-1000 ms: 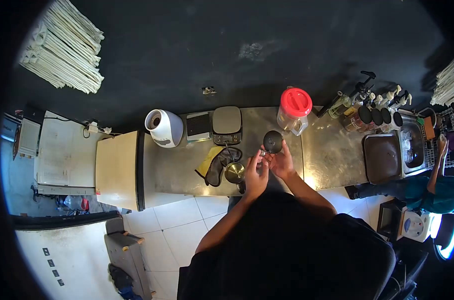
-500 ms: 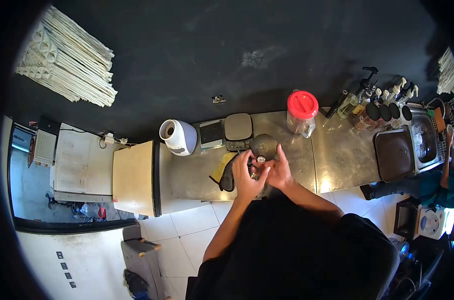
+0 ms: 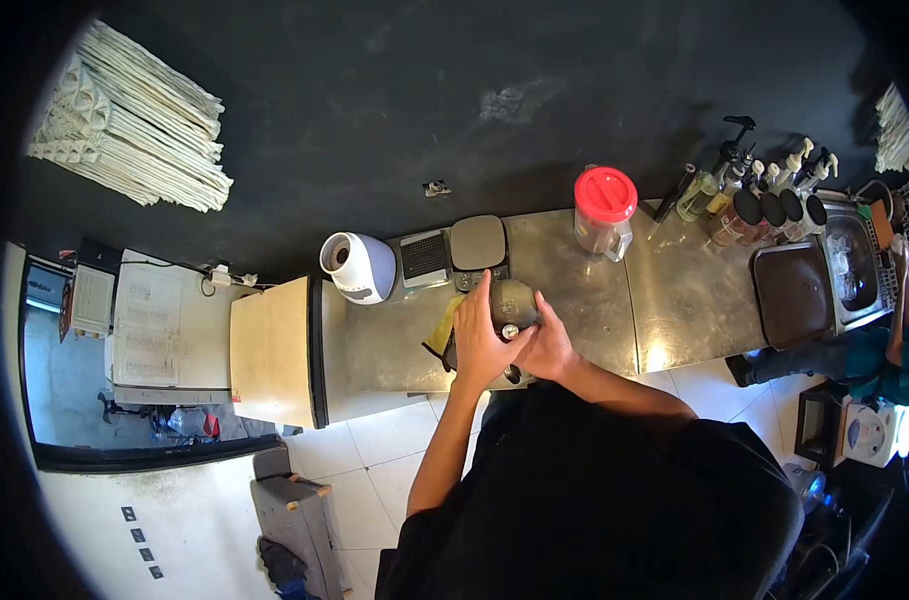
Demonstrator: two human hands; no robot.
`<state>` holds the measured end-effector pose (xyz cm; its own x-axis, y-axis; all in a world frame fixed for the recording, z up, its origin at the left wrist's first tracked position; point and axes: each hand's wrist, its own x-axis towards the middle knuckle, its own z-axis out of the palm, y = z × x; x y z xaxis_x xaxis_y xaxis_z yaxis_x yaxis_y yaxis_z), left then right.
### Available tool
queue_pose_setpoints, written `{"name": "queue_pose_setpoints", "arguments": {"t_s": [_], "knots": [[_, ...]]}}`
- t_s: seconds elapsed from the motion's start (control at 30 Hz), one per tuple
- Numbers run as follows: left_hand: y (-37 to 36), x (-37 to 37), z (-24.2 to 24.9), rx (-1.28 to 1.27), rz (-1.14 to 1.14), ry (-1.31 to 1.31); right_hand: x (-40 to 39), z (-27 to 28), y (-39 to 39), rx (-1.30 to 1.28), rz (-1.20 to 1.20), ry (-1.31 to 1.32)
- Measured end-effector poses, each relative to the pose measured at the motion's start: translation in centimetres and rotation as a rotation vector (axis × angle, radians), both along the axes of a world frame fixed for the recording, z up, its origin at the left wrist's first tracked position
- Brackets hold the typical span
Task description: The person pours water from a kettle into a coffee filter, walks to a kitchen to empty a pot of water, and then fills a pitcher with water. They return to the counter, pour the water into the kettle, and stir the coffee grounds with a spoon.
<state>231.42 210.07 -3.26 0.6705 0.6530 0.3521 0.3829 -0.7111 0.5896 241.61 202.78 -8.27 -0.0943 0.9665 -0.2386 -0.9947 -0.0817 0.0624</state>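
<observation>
Both hands are around a dark round object (image 3: 515,303) over the front part of the steel counter (image 3: 574,290). My left hand (image 3: 481,340) lies along its left side, fingers pointing up. On its right and lower side is my right hand (image 3: 548,345), with the thumb and fingers curved about it. A small shiny round piece (image 3: 510,331) shows between the hands at the object's lower edge. Behind the left hand lies a yellow and grey cloth (image 3: 442,325). A scale with a square top (image 3: 478,243) stands just beyond.
A white-blue machine (image 3: 359,267) and a dark keypad device (image 3: 424,259) stand left. To the right are a red-lidded pitcher (image 3: 605,195), pump bottles (image 3: 714,190), dark-lidded jars (image 3: 744,215), a brown tray (image 3: 792,295) and a sink (image 3: 851,270). Another person (image 3: 879,355) stands far right.
My hands have moved apart from the pinched pose near the small shiny piece and now cup the dark round object. The camera view has shifted slightly.
</observation>
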Motion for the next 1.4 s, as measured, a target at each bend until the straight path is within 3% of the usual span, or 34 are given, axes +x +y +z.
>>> {"name": "queue_pose_setpoints", "arguments": {"t_s": [0.2,0.4,0.47,0.57,0.8,1.1,1.4], "knots": [[-0.9,-0.9,-1.0,-0.023,0.061,-0.065,-0.4,0.3,-0.1,-0.01,0.131,-0.036],[-1.5,-3.0,-2.3,-0.058,0.3,-0.14,-0.2,-2.0,-1.8,-0.116,0.34,-0.103],[-1.9,-3.9,-2.7,-0.086,0.341,-0.159,1.0,-3.1,-3.2,-0.154,0.41,-0.332],[-2.4,-5.1,-4.4,-0.153,0.414,-0.239,3.4,-4.9,-5.5,-0.241,0.304,-0.39],[-3.3,-4.9,-8.2,-0.169,0.446,-0.141,6.2,-6.8,-7.6,-0.426,0.091,-0.464],[-3.4,-3.3,-11.4,0.014,0.463,0.088,4.9,-6.0,-7.6,-0.427,0.128,-0.619],[-4.0,-3.3,-12.4,-0.022,0.506,0.15,5.0,-6.3,-7.7,-0.472,0.247,-0.741]]}}
